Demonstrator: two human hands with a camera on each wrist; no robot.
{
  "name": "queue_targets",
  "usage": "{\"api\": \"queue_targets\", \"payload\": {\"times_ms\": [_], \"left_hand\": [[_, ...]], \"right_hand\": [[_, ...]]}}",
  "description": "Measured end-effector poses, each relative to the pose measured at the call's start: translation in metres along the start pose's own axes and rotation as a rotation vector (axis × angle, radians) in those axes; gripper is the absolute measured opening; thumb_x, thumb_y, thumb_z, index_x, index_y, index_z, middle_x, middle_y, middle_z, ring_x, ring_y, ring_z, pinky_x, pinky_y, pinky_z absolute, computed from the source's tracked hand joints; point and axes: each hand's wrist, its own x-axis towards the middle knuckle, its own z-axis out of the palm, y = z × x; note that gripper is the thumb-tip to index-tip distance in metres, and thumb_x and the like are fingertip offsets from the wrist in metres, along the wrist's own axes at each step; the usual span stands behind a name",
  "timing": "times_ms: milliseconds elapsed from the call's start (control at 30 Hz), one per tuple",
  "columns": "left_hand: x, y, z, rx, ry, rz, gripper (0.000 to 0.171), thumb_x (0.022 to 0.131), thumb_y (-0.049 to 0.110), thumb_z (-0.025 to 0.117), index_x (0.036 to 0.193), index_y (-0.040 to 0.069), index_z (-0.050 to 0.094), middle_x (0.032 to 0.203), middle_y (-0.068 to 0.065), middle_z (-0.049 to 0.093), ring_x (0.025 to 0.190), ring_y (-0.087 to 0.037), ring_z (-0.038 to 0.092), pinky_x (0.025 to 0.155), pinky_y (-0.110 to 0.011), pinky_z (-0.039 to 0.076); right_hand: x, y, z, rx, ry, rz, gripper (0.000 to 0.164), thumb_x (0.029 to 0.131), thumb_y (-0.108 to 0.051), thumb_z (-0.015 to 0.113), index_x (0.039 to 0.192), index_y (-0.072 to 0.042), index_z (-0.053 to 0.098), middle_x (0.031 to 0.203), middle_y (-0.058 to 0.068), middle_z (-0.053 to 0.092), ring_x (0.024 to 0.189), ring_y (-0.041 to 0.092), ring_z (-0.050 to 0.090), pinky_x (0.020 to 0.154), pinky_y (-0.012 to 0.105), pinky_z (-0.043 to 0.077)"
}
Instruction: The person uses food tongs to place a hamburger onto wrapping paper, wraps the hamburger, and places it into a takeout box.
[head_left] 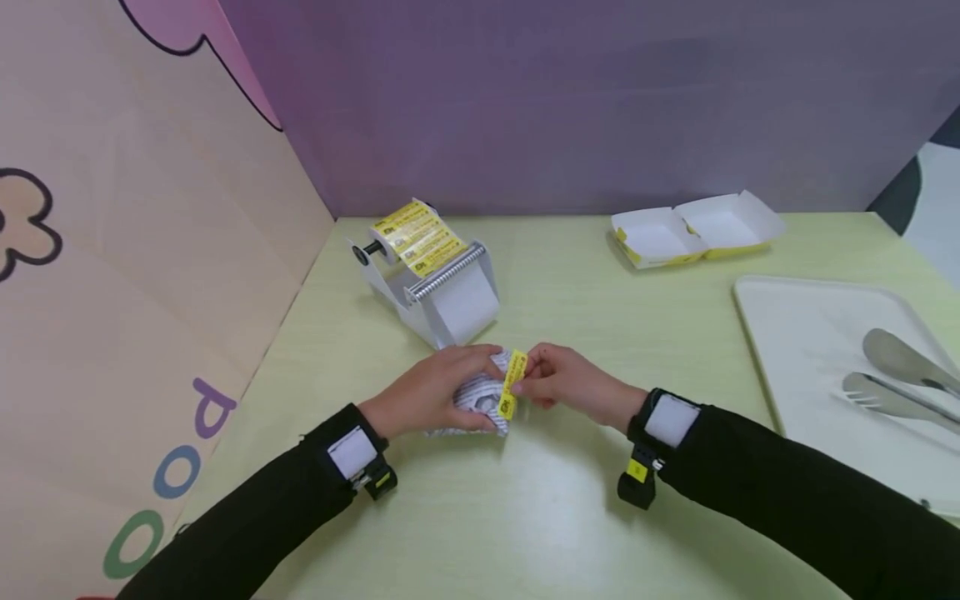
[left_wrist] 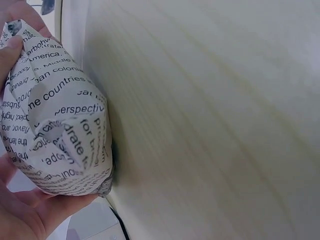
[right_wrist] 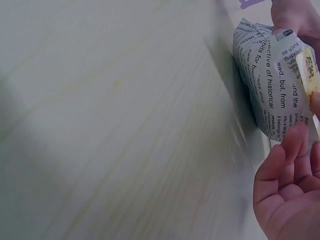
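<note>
A package wrapped in printed paper (left_wrist: 60, 115) sits on the table in front of me, its lettering and folds plain in the left wrist view. My left hand (head_left: 442, 389) grips it from the left, fingers over the far side and thumb along the near side. On the package's right part lies a yellow label strip (head_left: 513, 385), slanted across the paper. My right hand (head_left: 562, 382) pinches the strip's right edge between thumb and forefinger. In the right wrist view the other fingers (right_wrist: 270, 170) curl loosely beside the wrapped package (right_wrist: 265, 80).
Behind the left hand stands a label dispenser (head_left: 457, 308) with a yellow label roll (head_left: 420, 237). An open white-and-yellow carton (head_left: 667, 237) lies at the back. To the right is a white tray (head_left: 810, 333) bearing a spoon (head_left: 900, 354) and a fork (head_left: 885, 396). A wall (head_left: 187, 292) borders the left.
</note>
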Motion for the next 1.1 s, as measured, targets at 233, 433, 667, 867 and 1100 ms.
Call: {"api": "queue_targets", "payload": {"times_ms": [233,433,667,867,1100], "left_hand": [[0.0,-0.001,0.001,0.013,0.014,0.021,0.049,0.077,0.036,0.083,0.116,0.019,0.058,0.148,-0.005,0.044,0.132,-0.023,0.045,0.103,-0.035,0.042],[0.0,-0.002,0.001,0.021,0.009,0.027,0.049,0.078,0.035,0.082,0.117,0.02,0.058,0.148,-0.004,0.044,0.133,-0.021,0.044,0.104,-0.034,0.041],[-0.001,-0.001,0.004,0.008,0.012,0.028,0.048,0.078,0.035,0.082,0.117,0.02,0.058,0.148,-0.004,0.044,0.132,-0.022,0.045,0.102,-0.036,0.042],[0.003,0.003,0.004,0.019,0.005,-0.009,0.051,0.077,0.039,0.082,0.119,0.023,0.056,0.149,-0.002,0.043,0.131,-0.019,0.045,0.098,-0.03,0.044],[0.006,0.003,0.006,0.043,0.059,0.017,0.052,0.076,0.034,0.084,0.117,0.016,0.057,0.144,-0.009,0.049,0.126,-0.023,0.05,0.096,-0.029,0.046]], "right_hand": [[0.001,0.0,0.002,-0.053,0.021,-0.008,0.025,0.09,-0.016,0.069,0.098,-0.001,0.051,0.081,0.005,0.059,0.071,0.016,0.053,0.064,0.028,0.047],[0.002,-0.003,0.002,-0.217,0.081,-0.026,0.031,0.087,-0.021,0.074,0.096,-0.001,0.052,0.08,0.006,0.06,0.07,0.016,0.053,0.061,0.028,0.046],[-0.001,-0.004,-0.001,-0.455,0.176,-0.064,0.053,0.081,-0.032,0.08,0.106,-0.002,0.045,0.09,0.009,0.057,0.072,0.018,0.052,0.061,0.028,0.044],[-0.027,-0.006,0.001,-0.54,0.261,-0.205,0.05,0.088,-0.021,0.073,0.122,0.006,0.047,0.116,0.022,0.055,0.098,0.032,0.057,0.077,0.04,0.051],[-0.052,-0.007,0.017,-0.586,0.094,-0.219,0.076,0.091,-0.013,0.062,0.148,0.014,0.019,0.155,0.03,0.018,0.141,0.044,0.023,0.111,0.056,0.026]]}}
